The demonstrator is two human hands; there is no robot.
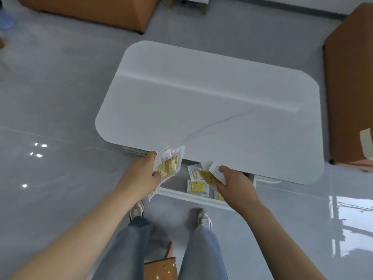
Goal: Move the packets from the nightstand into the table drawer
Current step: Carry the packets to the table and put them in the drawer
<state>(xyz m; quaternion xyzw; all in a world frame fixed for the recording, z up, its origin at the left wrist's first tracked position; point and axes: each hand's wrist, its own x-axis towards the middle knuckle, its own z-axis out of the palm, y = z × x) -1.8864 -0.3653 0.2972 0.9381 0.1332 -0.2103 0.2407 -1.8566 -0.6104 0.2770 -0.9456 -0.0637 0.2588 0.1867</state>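
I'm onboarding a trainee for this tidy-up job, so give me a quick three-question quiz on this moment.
1. True or false: the table drawer is open.
2. How many hands grip packets? A) none B) one C) both
3. Fill in: the loose packets in the drawer have a ____ print.

Key: 1 true. 2 C, the left hand and the right hand each hold some. 3 yellow.

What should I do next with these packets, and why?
Probably open the right hand and drop its packets into the open drawer: it hangs over the drawer, where other packets lie. The left hand and its bunch can follow.
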